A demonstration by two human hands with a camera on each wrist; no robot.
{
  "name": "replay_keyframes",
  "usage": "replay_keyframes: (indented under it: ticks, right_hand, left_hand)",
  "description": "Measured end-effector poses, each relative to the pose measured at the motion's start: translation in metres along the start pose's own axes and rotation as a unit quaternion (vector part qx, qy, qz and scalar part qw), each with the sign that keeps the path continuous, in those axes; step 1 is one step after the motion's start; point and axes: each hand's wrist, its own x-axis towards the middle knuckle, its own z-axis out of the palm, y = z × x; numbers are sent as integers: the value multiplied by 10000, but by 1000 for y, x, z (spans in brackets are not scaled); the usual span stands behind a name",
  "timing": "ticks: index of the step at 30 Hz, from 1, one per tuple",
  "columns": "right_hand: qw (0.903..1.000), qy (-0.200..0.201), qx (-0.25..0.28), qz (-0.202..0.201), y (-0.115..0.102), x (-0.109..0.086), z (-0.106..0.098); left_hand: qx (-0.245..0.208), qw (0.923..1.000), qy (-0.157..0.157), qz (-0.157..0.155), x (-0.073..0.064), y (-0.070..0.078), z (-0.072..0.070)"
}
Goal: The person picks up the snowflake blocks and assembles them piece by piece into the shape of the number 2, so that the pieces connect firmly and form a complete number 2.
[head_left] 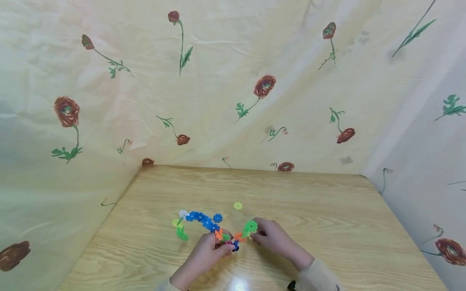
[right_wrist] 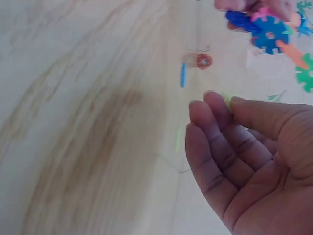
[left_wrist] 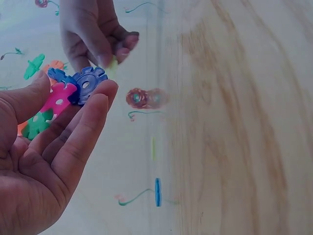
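Observation:
My left hand [head_left: 207, 250] grips a chain of notched plastic flower discs between thumb and fingers. From that hand a row of blue discs [head_left: 200, 218] runs off to the left, ending in white, yellow and green ones. In the left wrist view, a pink disc [left_wrist: 61, 98] lies under the thumb beside a dark blue disc [left_wrist: 89, 85]. The chain's other end carries orange pieces and a green disc [head_left: 251, 226], close to my right hand [head_left: 271, 236]. Thumb and forefinger of the right hand pinch a small yellow-green disc [right_wrist: 227, 99], mostly hidden by the fingertips.
A loose yellow-green disc [head_left: 238, 206] lies on the wooden table [head_left: 327, 210] beyond the hands. Another loose disc, blue [head_left: 217, 218], lies just behind the chain. Flower-printed cloth [head_left: 218, 81] encloses the table at the back and sides.

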Motion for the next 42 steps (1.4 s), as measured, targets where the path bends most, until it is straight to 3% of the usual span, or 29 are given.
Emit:
replay_keyframes:
  ticks: [6,12,20,27,42]
  right_hand:
    - [9982,443,406,-51,-10,-15,-11]
    - [9919,1018,750,143,-18,-26,-21]
    - [9791,1324,1542,-83,-26,-35,-35]
    - [9698,1273,2079,-69,-35,-39,-42]
    - [9740,985,2032,172,-40,-40,-42]
  left_hand:
    - [88,9999,-2,75,0,0,0]
    - [139,9999,60,68,0,1,1]
    - [212,9993,65,301,1,0,1]
    - [395,9982,157,427,2,2,2]
    - [501,9983,138,278,0,2,5]
